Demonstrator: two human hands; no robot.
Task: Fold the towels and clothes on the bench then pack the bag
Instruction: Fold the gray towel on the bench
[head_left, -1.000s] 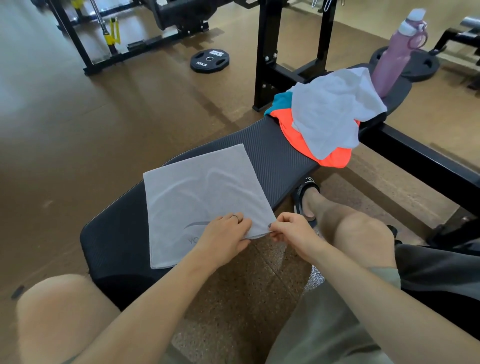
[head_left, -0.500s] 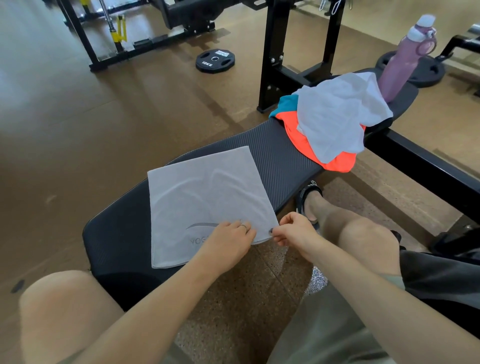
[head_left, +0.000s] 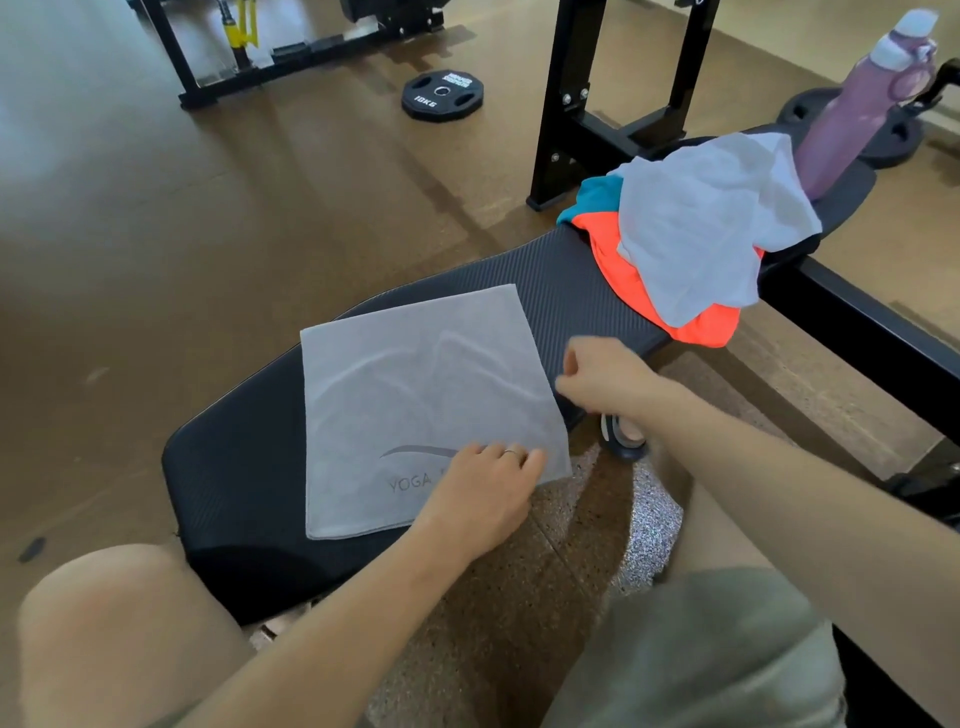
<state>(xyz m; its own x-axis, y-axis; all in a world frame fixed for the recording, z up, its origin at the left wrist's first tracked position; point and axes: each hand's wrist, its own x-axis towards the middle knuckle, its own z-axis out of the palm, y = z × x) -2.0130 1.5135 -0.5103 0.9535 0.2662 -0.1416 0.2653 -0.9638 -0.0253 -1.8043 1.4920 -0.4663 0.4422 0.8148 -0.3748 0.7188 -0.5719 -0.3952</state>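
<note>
Towel (head_left: 415, 395) lies flat on the table (head_left: 234, 467), left hand (head_left: 483, 493) pressing its near edge, right hand (head_left: 605, 374) loosely curled, empty, beside its right edge. Overhanging corner by the left hand risks sliding floorward if pressure lifts mid-fold.

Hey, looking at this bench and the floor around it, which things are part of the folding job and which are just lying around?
Part of the job:
grey towel, flat on the bench, left hand resting on it
white cloth
orange garment
teal garment

Just lying about:
purple bottle
weight plate on the floor
black rack frame
</note>
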